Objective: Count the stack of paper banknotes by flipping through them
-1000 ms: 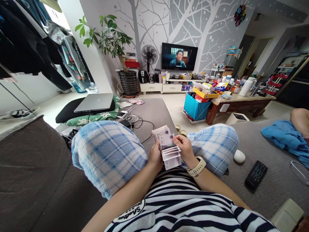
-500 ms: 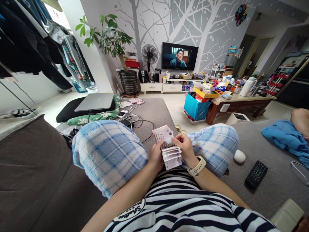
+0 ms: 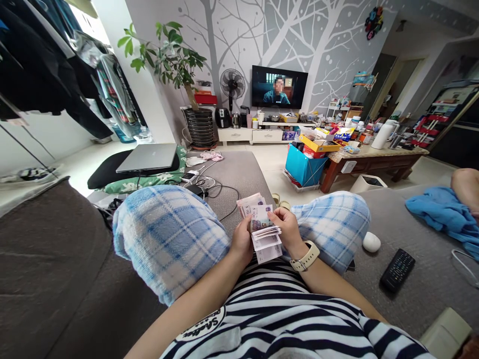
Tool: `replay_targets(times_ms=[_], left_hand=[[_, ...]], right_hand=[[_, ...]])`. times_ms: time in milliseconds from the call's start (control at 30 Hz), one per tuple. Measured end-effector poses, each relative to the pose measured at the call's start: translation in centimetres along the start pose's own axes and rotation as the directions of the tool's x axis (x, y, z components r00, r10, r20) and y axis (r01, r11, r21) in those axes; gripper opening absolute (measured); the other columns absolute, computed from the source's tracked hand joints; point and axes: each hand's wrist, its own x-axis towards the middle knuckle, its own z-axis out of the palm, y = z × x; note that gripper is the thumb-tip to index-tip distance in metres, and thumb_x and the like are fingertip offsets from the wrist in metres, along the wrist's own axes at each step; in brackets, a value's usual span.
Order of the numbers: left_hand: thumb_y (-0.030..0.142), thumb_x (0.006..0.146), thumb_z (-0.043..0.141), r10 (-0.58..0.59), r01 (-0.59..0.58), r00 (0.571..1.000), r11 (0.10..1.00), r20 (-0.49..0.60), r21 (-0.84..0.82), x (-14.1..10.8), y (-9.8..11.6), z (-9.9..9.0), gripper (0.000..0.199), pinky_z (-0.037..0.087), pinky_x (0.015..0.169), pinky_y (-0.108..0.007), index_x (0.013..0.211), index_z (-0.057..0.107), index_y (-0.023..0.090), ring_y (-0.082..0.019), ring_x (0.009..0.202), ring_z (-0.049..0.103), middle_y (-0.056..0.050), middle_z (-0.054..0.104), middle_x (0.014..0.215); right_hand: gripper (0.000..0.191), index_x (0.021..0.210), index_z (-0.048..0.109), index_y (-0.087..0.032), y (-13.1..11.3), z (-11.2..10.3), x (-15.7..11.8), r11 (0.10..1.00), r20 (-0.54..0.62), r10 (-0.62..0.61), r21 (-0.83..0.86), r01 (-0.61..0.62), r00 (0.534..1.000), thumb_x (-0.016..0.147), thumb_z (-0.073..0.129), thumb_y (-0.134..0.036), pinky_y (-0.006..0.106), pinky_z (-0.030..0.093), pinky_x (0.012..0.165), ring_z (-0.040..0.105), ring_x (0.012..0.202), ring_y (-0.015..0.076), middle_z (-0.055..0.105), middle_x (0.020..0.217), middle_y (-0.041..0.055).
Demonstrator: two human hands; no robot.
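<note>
Fanned banknotes (image 3: 267, 242), left hand (image 3: 241, 242) gripping their left side, right hand (image 3: 287, 228) pinching, apparently, one note (image 3: 261, 213) at their right.

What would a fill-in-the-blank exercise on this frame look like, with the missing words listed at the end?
1. The left hand and the right hand both hold a spread stack of ____.
2. A cream watch band is buckled around the ____ wrist.
3. The plaid fabric over the knees is white and ____.
4. The wall behind the television is painted with leafless ____.

Missing words: banknotes; right; blue; trees.
</note>
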Motion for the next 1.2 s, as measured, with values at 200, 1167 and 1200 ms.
replay_targets(times_ms=[200,1167,1200], left_hand=[[0.021,0.09,0.052,0.004,-0.004,1.0,1.0,0.014,0.004,0.07,-0.01,0.15,0.023,0.058,0.081,-0.034,0.092,0.072,0.01,-0.023,0.081,0.074,-0.012,0.077,0.09],[0.023,0.089,0.055,0.011,-0.011,1.0,0.999,0.021,0.031,-0.13,-0.04,-0.07,0.021,0.058,0.083,-0.035,0.092,0.072,0.011,-0.023,0.083,0.074,-0.01,0.077,0.088],[0.023,0.088,0.055,0.012,-0.012,1.0,0.999,0.024,0.035,-0.06,-0.08,-0.15,0.021,0.058,0.083,-0.035,0.091,0.072,0.011,-0.022,0.082,0.074,-0.01,0.077,0.087]], right_hand=[[0.031,0.067,0.059,-0.019,-0.29,0.09,-0.02,1.0,0.026,0.014,0.028,-0.015,1.0,0.073,0.071,-0.047,0.027,0.036,0.055,0.044,0.057,0.0131,0.052,0.06,-0.003],[0.031,0.07,0.062,-0.019,-0.39,0.05,-0.13,0.998,0.037,0.023,0.05,-0.025,0.999,0.075,0.07,-0.049,0.027,0.039,0.058,0.048,0.06,0.0141,0.057,0.064,-0.0014],[0.032,0.07,0.061,-0.019,-0.33,0.03,-0.14,0.999,0.031,0.014,0.044,-0.015,0.999,0.075,0.069,-0.049,0.027,0.039,0.058,0.048,0.06,0.014,0.057,0.064,-0.0014]])
